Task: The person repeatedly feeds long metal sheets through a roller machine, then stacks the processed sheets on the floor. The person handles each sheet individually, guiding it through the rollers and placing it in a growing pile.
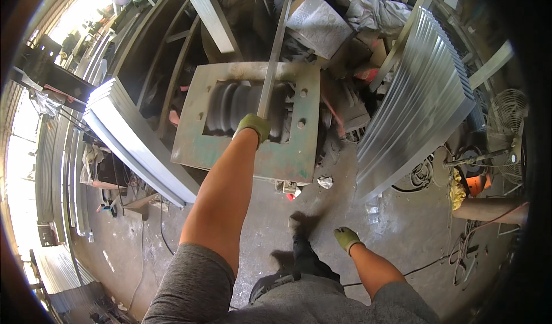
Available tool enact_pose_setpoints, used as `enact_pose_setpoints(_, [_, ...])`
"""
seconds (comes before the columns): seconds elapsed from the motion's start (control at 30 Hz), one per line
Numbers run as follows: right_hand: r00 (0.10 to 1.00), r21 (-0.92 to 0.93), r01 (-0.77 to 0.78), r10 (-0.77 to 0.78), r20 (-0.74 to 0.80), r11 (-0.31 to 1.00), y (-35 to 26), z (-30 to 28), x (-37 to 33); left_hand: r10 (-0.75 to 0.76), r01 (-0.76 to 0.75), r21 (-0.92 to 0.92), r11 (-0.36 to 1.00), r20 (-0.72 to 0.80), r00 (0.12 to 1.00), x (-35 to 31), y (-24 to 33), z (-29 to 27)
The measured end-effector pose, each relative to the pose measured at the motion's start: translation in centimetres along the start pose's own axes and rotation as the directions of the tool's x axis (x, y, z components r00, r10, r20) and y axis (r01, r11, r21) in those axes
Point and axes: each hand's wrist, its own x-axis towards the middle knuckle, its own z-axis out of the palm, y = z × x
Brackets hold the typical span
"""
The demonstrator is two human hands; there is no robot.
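My left hand (255, 127), in a green work glove, is closed around the near end of a long narrow metal bar (273, 54). The bar stretches away from me over a metal machine housing (187, 134) with worn green paint. Just beyond and beside that hand, a dark grooved wheel (233, 106) shows through the rectangular opening in the housing; its surface looks blurred. My right hand (347, 239), gloved in green too, hangs low at my right side over the floor. Its fingers look loosely bent and slightly apart, with nothing visible in them.
Leaning stacks of long metal profiles flank the machine: one on the left (138, 140), a ribbed one on the right (411, 111). Sacks and scrap (322, 25) lie behind. A fan (509, 114) stands at far right. Cables (434, 261) cross the concrete floor (402, 226).
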Motion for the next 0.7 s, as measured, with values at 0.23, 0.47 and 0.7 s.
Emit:
enact_pose_setpoints(0.23, [0.996,-0.066,-0.078,0.081,0.041,0.995,1.9,-2.0,-1.9,-0.088,0.09,-0.042,0.995,0.053,0.995,-0.6,-2.0,1.9])
enact_pose_setpoints(0.47, [0.998,-0.128,0.059,-0.06,-0.001,0.99,0.2,-1.7,0.0,0.073,-0.083,0.167,0.982,0.062,0.995,-11.1,-13.2,8.4])
enact_pose_setpoints(0.7, [0.631,-0.436,0.741,-0.75,0.197,0.51,-8.1,-1.8,1.8,-0.018,0.025,-0.125,0.992,0.052,0.998,-22.6,-19.5,13.4])
